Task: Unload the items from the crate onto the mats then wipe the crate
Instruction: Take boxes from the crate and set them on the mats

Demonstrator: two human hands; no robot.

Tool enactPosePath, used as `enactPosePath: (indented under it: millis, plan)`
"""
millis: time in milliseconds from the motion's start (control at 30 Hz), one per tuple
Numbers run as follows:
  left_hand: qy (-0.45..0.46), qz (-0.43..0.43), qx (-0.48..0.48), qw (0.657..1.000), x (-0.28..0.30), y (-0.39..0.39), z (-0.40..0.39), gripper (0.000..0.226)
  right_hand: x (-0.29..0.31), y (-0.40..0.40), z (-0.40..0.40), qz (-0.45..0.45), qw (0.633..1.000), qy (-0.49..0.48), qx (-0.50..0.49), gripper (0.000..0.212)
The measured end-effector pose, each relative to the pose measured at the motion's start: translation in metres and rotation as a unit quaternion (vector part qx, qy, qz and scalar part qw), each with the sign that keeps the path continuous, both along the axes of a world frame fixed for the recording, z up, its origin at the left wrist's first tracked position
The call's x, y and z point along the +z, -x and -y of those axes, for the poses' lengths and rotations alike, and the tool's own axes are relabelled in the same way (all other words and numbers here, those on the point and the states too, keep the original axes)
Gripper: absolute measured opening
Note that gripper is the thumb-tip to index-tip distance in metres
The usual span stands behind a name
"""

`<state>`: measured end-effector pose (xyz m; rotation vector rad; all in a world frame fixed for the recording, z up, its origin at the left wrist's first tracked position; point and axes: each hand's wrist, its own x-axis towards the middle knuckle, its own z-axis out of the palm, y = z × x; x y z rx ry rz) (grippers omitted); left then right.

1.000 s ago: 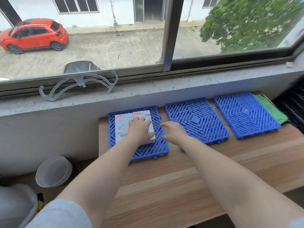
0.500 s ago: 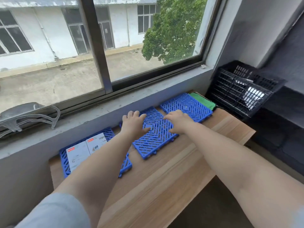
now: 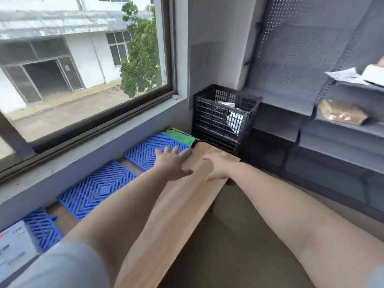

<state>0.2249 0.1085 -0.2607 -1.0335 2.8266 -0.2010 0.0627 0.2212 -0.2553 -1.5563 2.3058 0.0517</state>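
Crate [image 3: 223,119] of black plastic lattice stands on the floor in the corner, just past the far end of the wooden table [image 3: 176,204] and beside the grey shelving [image 3: 332,121]. Something white, a packet or box [image 3: 233,119], shows through its side wall; what else it holds cannot be seen. Both arms reach toward it: the left hand [image 3: 170,163] hangs with fingers spread and empty over the farthest blue mat [image 3: 143,152], the right hand [image 3: 218,165] flat and relaxed over the table's end, holding nothing. Judging by the open grid walls, the crate should be stiff and fairly light, best gripped by its top rim. The white item looks light, so a simple pinch from above should do. A green cloth [image 3: 179,136] lies folded just beyond the mat, near the crate.
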Motion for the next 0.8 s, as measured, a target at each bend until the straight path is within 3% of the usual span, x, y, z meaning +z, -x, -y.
enactPosePath:
  millis: [200,467,600,800]
  plan:
    - [0.001,-0.016,-0.049,0.999,0.002,0.131,-0.053,0.085,0.011,0.117,-0.07,0.021,0.996,0.053,-0.066,0.077]
    - [0.012,0.019,-0.123,0.992,-0.014,0.241,-0.096,0.083,-0.013,0.211,-0.131,0.011,0.991,0.06,-0.119,0.077]
    - [0.003,0.023,-0.143,0.989,-0.027,0.279,-0.095,0.081,-0.03,0.245,-0.142,-0.044,0.993,0.02,-0.105,0.076]
    - [-0.052,-0.007,-0.13,0.99,-0.042,0.345,-0.068,0.081,-0.038,0.302,-0.121,-0.042,0.987,0.015,-0.151,0.075]
